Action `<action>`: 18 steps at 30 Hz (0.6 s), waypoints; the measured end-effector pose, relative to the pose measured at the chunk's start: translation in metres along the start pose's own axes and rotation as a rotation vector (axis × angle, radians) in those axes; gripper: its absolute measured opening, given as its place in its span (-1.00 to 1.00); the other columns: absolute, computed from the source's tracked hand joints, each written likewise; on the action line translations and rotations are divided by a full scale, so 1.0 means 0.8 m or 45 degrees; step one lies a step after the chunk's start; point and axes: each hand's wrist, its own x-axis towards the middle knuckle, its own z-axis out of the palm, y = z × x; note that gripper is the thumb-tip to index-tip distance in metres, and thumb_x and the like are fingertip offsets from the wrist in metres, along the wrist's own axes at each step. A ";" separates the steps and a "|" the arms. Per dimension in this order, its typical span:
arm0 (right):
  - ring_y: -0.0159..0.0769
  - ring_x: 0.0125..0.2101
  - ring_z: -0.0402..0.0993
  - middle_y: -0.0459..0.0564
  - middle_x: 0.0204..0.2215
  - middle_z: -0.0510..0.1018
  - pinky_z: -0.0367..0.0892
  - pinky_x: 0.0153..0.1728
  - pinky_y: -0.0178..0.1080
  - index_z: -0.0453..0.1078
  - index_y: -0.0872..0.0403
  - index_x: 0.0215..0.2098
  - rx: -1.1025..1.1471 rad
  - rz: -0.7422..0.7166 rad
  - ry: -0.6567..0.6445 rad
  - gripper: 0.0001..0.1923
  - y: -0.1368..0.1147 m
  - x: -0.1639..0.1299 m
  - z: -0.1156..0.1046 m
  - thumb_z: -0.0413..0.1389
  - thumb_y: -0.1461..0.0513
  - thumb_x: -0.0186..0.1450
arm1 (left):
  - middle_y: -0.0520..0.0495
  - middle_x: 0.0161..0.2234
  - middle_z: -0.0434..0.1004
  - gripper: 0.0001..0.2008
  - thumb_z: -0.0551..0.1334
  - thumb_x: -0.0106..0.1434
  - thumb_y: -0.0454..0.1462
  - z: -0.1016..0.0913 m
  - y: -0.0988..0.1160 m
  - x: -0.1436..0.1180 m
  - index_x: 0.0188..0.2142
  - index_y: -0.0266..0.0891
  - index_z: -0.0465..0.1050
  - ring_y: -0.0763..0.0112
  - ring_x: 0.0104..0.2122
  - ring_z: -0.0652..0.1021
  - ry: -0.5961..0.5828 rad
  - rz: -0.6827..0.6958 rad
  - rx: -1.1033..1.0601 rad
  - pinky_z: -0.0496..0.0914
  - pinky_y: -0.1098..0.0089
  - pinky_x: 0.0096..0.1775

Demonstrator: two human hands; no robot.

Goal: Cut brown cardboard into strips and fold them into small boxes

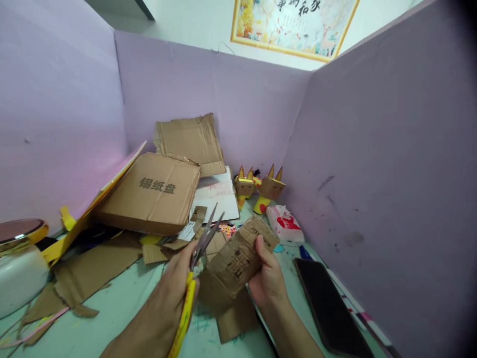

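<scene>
Soft, even indoor light, moderately bright, with a pinkish glare patch on the left partition wall (55,124) and only faint shadows under the cardboard on the tabletop (122,303). Wide-angle distortion bends the walls; dark vignette at the right corners. Hands near the bottom edge slightly soft.

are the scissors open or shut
Open: the scissors in the left hand show two blades spread in a V beside the cardboard piece.
</scene>
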 end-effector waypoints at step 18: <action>-0.15 -0.17 0.49 0.01 -0.15 0.55 0.36 -0.12 -0.06 0.21 -0.01 0.10 0.020 0.214 -0.194 -0.41 0.013 -0.028 0.003 0.20 0.15 0.11 | -0.33 0.06 0.27 -0.50 -0.11 0.29 -0.25 0.016 0.011 0.005 0.21 -0.36 -0.03 0.10 0.04 0.31 -0.309 -0.030 0.465 0.24 0.11 0.00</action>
